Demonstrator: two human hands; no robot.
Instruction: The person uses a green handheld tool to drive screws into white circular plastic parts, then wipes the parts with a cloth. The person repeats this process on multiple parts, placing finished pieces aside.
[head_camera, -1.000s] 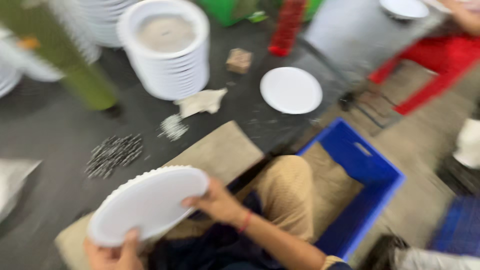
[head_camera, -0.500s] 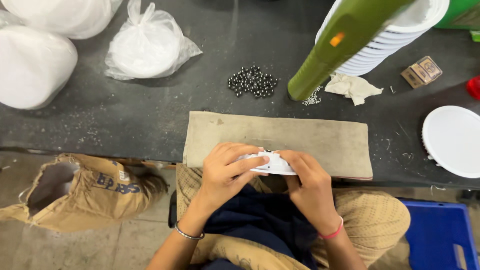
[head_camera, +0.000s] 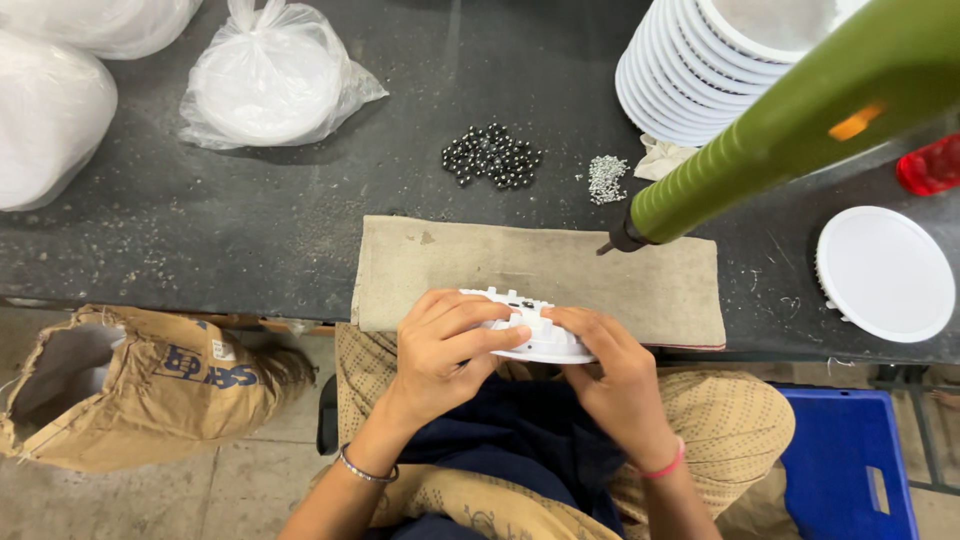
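A white round plastic housing (head_camera: 530, 335) is held edge-up at the near edge of the dark table, over my lap. My left hand (head_camera: 450, 345) wraps its left side with fingers across the face. My right hand (head_camera: 610, 370) grips its right side from below. The part rests against a tan cloth mat (head_camera: 560, 270). A green hanging power screwdriver (head_camera: 790, 125) points its tip down at the mat's upper right. Small dark balls (head_camera: 492, 155) and a pile of tiny silver screws (head_camera: 606, 177) lie beyond the mat.
A tall stack of white housings (head_camera: 700, 70) stands at the back right; a single white disc (head_camera: 885, 273) lies at the right. Bagged white discs (head_camera: 268, 85) sit at the back left. A brown sack (head_camera: 140, 385) is on the floor left, a blue crate (head_camera: 850, 470) right.
A second ago I held a large white disc while looking right. The view has since swung back to the table; both hands hold the white housing at the mat's near edge, nearly still.
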